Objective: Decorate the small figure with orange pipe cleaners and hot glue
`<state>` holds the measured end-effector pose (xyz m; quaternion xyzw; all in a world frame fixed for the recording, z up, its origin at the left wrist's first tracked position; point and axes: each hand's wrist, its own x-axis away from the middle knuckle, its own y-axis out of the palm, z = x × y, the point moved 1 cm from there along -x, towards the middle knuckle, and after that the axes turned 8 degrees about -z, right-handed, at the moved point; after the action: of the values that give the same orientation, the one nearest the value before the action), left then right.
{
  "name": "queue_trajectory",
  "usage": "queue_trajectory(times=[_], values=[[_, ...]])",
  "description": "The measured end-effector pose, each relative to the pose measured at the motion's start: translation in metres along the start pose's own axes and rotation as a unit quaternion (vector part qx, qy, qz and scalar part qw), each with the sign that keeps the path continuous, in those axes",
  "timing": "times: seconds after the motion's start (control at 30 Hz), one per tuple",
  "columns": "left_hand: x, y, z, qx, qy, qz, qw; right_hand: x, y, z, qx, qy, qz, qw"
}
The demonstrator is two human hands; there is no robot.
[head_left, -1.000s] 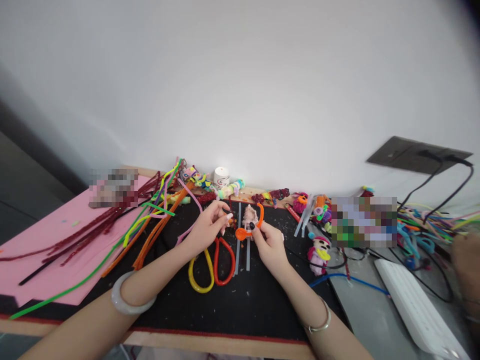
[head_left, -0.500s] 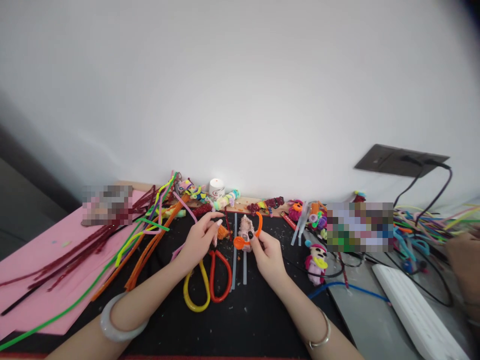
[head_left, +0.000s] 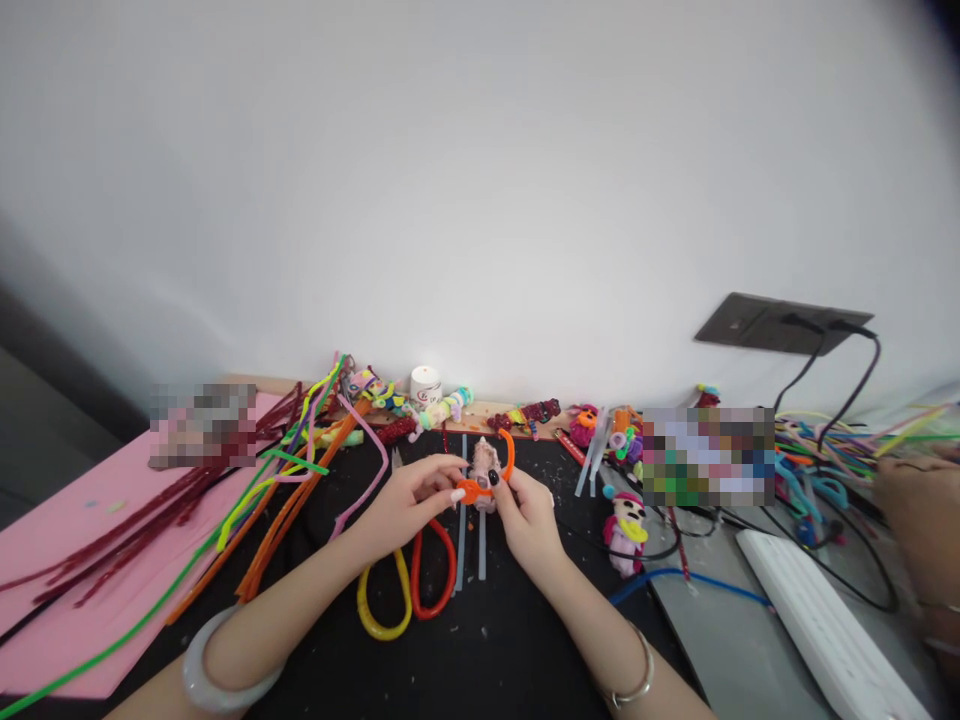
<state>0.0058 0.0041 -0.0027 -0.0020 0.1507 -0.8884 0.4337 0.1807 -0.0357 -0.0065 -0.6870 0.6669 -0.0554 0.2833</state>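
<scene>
My left hand and my right hand meet over a black mat. Together they pinch an orange pipe cleaner, coiled at its left end and arching up on the right. It wraps round a small pale pink fuzzy figure that my right hand steadies. My left fingertips close on the orange coil. Under the hands lie two clear glue sticks. A yellow loop and a red loop rest beside them.
Long pipe cleaners in several colours spread over a pink sheet at left. Small finished figures and a white jar line the wall. A white keyboard, cables and another person's hand are at right.
My left hand has moved right from the small orange piece to the coiled end of the orange pipe cleaner. The view has tilted up slightly, so the table sits lower.
</scene>
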Motion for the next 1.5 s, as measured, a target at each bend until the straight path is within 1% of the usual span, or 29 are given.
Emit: queue_trajectory(times=[0.17,0.37,0.47,0.67,0.97,1.2,1.33,1.5], values=[[0.0007,0.0021,0.0001,-0.027,-0.012,-0.019,0.999,0.0005,0.001,0.0013,0.033,-0.009,-0.014,0.999],[0.0003,0.0039,0.0025,-0.006,-0.01,-0.034,0.999,-0.0005,0.0004,-0.0026,0.061,-0.031,-0.009,0.998],[-0.0005,0.0037,0.0016,-0.004,-0.013,-0.031,0.999,-0.0004,0.0004,-0.0032,0.066,-0.037,-0.015,0.997],[-0.0014,0.0039,0.0036,0.016,-0.018,-0.042,0.999,0.0001,0.0014,-0.0039,0.052,-0.049,-0.025,0.997],[-0.0018,0.0053,0.0002,0.028,-0.039,-0.066,0.997,0.0017,0.0034,-0.001,0.03,-0.039,-0.023,0.999],[-0.0023,0.0059,-0.0004,0.07,-0.058,-0.087,0.992,0.0021,0.0026,-0.0007,0.018,-0.029,-0.021,0.999],[-0.0015,0.0059,0.0007,0.057,-0.06,-0.094,0.992,0.0031,0.0038,0.0004,0.012,-0.025,-0.027,0.999],[0.0007,0.0084,0.0018,0.029,-0.055,-0.101,0.993,0.0029,0.0028,0.0012,0.05,-0.022,-0.035,0.998]])
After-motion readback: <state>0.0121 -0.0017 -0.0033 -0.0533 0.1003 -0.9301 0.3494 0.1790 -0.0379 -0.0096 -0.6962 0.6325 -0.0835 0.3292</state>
